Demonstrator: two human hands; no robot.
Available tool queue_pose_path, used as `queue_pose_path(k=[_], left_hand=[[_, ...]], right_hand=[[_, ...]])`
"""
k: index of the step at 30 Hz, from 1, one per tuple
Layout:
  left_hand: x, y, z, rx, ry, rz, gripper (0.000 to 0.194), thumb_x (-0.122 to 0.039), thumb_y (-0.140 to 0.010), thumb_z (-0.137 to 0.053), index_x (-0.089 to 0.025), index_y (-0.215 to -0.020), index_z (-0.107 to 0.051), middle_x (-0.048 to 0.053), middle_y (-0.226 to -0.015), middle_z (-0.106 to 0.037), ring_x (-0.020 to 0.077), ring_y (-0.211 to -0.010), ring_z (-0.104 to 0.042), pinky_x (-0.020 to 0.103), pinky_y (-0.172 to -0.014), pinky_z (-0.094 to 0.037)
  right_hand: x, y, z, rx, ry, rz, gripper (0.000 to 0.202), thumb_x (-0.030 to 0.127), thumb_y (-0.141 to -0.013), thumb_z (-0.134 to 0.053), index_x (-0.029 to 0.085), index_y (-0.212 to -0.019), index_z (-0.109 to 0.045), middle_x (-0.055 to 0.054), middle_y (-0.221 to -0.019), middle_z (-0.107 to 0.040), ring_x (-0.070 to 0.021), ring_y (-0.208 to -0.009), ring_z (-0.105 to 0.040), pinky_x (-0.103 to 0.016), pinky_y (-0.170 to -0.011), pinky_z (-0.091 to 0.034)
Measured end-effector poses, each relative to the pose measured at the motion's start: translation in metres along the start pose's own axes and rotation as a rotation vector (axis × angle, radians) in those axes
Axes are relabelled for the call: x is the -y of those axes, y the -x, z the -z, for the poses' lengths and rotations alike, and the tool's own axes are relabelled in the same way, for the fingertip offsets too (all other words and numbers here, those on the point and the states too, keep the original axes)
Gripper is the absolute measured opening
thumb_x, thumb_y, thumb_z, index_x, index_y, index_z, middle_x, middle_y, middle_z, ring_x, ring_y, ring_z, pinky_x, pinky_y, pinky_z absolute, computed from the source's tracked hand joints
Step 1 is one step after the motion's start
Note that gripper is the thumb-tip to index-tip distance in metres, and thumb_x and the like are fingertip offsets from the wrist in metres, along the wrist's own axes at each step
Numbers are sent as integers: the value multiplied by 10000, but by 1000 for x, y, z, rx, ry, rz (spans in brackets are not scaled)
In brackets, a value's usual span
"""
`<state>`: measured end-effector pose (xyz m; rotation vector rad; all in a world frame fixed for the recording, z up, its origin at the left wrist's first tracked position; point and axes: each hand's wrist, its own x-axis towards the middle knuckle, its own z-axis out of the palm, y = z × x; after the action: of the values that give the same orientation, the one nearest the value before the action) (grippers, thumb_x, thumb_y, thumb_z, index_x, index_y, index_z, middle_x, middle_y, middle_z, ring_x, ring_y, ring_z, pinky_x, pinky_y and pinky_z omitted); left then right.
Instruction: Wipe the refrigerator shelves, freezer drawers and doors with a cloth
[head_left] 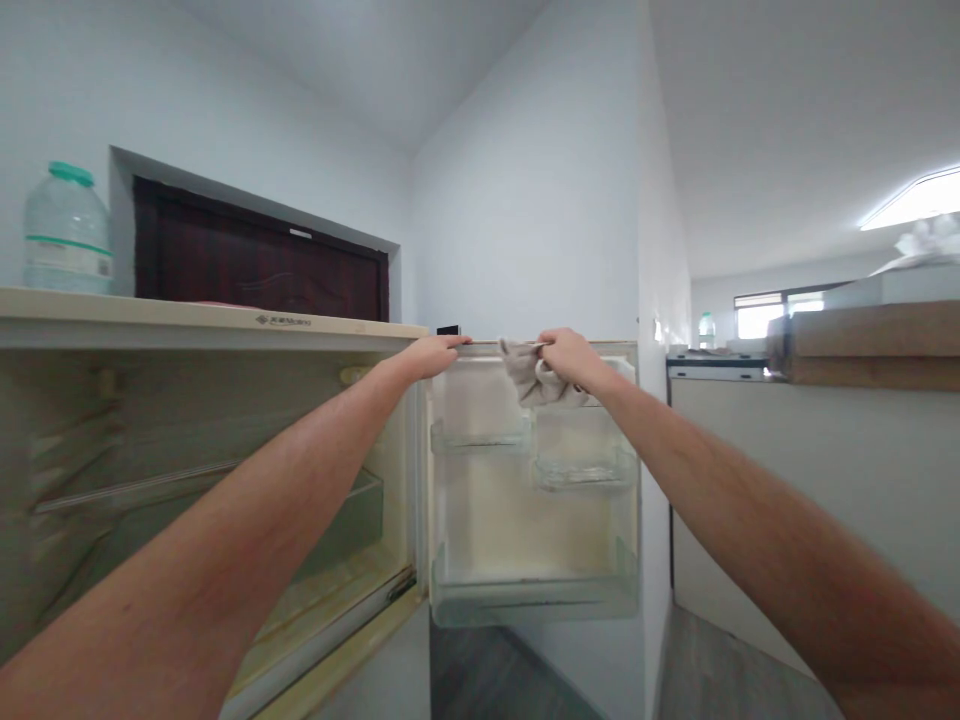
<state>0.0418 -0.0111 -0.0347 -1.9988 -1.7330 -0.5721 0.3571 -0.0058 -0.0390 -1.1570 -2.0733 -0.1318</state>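
Note:
An old refrigerator (150,320) stands with its door (540,520) swung wide. My left hand (437,354) rests at the door's top corner near the hinge, its fingers stretched along the edge and holding nothing. At the top edge of the door, further right, my right hand (570,356) is closed on a crumpled greyish-white cloth (534,376). Part of the cloth hangs down over the inner face of the door. Below it, clear shelf bins (585,472) line the door, with a larger bin (536,603) at the bottom.
A large water bottle (67,230) with a green cap stands on top of the refrigerator. Inside are a shelf and a clear drawer (349,520). Behind is a dark wooden door (255,255). On the right, cardboard boxes (877,345) lie on a white cabinet (810,480).

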Motion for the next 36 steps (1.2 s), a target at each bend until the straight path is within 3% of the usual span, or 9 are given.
queue_pose_path(k=[4,7,9,13,16,21,28,32,36], left_hand=[[-3,3,2,5,25,21,729,-252,-1036,-456,-271,-1747,-617,14,-1782,-643,232,-1618,-644,277,-1372,-445],[-6,6,3,12,26,22,734,-240,-1040,-451,-241,-1759,-599,44,-1793,-629,237,-1628,-634,285,-1377,-440],[-6,7,3,12,24,20,738,-236,-1039,-456,-243,-1764,-590,43,-1801,-620,226,-1645,-616,280,-1382,-428],[-6,7,4,8,24,29,750,-233,-1026,-481,-273,-1768,-585,29,-1805,-614,232,-1642,-621,290,-1377,-443],[-5,7,5,13,35,36,759,-216,-1018,-478,-251,-1768,-587,48,-1797,-620,247,-1622,-644,300,-1369,-460],[-4,8,3,-7,48,20,748,-224,-1017,-481,-270,-1753,-604,27,-1775,-646,224,-1607,-656,283,-1364,-458],[-2,6,1,-7,40,28,738,-234,-1028,-478,-275,-1753,-607,22,-1797,-623,228,-1635,-628,286,-1377,-440],[-1,6,1,-19,56,32,755,-224,-1008,-483,-265,-1751,-612,20,-1776,-646,220,-1626,-637,267,-1366,-446],[0,5,-1,-23,66,35,752,-237,-996,-502,-278,-1736,-632,7,-1763,-661,226,-1598,-663,263,-1353,-461]], right_hand=[[-36,-11,32,-249,-133,-252,351,260,-1058,-546,125,-1172,-849,-194,-1067,-874,-249,-862,-784,-318,-751,-576],[-52,-11,23,-396,-129,-283,366,226,-1057,-551,128,-1307,-800,-210,-1140,-878,-266,-1033,-807,-314,-834,-603],[-55,-11,4,-326,-72,-210,360,189,-1016,-612,158,-1328,-788,-176,-1128,-893,-266,-1075,-817,-308,-882,-612],[-49,-19,-37,-33,137,38,304,130,-951,-678,189,-1201,-842,-146,-1223,-909,-262,-1169,-832,-292,-961,-597],[-46,-28,-47,92,279,90,264,145,-942,-709,165,-1144,-878,-178,-1248,-908,-292,-1198,-838,-306,-964,-600],[-54,-23,-32,236,417,126,245,154,-894,-816,168,-1126,-894,-166,-1204,-918,-295,-1130,-856,-301,-926,-606],[-54,-6,-16,52,629,348,442,170,-1058,-623,246,-1478,-737,-171,-1405,-840,-304,-1270,-806,-347,-985,-578],[-62,-9,-7,206,717,493,365,174,-1090,-590,268,-1365,-810,-143,-1456,-788,-268,-1208,-809,-329,-932,-556],[-84,-5,17,271,811,480,322,153,-1085,-602,252,-1217,-879,-149,-1396,-798,-274,-1181,-805,-349,-950,-569]])
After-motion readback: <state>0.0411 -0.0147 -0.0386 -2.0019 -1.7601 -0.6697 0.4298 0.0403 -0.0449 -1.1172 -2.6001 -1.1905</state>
